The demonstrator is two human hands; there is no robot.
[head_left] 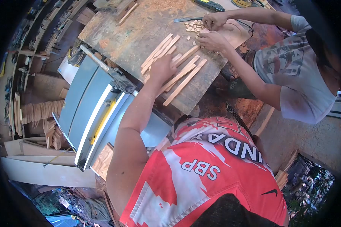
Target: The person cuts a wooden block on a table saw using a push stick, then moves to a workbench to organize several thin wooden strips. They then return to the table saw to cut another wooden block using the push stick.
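Note:
My left hand [163,69] reaches over the wooden worktable with its fingers curled down on a short wooden strip [172,50], whose end shows past my knuckles. My fingertips are partly hidden. Left of the hand lie several thin wooden strips [157,53] side by side. To its right, more strips [185,82] lie slanting toward the table's near edge. One strip [188,54] runs from beside my hand to the co-worker's hand. My right hand is out of view.
Opposite, a co-worker's hands [213,31] are by a pile of small wood blocks [194,25] on the worktable [121,41]. A blue chisel-like tool [187,19] lies behind the pile. A table saw [87,90] with a yellow-marked rail stands left; shelves [30,45] line the far left.

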